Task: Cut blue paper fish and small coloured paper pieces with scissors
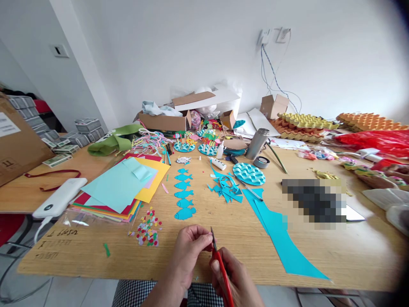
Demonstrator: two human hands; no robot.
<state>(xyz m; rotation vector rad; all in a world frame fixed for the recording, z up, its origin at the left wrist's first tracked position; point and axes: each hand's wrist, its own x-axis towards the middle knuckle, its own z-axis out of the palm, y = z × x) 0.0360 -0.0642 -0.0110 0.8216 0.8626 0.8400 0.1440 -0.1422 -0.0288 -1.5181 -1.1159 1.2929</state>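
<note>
In my right hand [231, 275] is a pair of scissors [226, 279] with red handles, its dark blades pointing away from me. My left hand [194, 247] is closed in a pinch beside the blades; whatever its fingertips hold is too small or hidden to make out. Just beyond lies a column of blue paper fish [185, 212], the largest nearest me. A scatter of colored paper dots [148, 230] lies left of my left hand. Blue paper scraps [226, 187] are heaped ahead, and a long cut sheet of blue paper [287, 245] stretches along the right.
Colored paper sheets [111, 187] are stacked at left, near a white power bank [60, 198]. A metal flask [257, 144], a wavy blue disc [249, 174] and a glue bottle [219, 164] stand or lie farther back. Egg trays [306, 120] sit by the wall. Another person's hand [398, 170] shows at far right.
</note>
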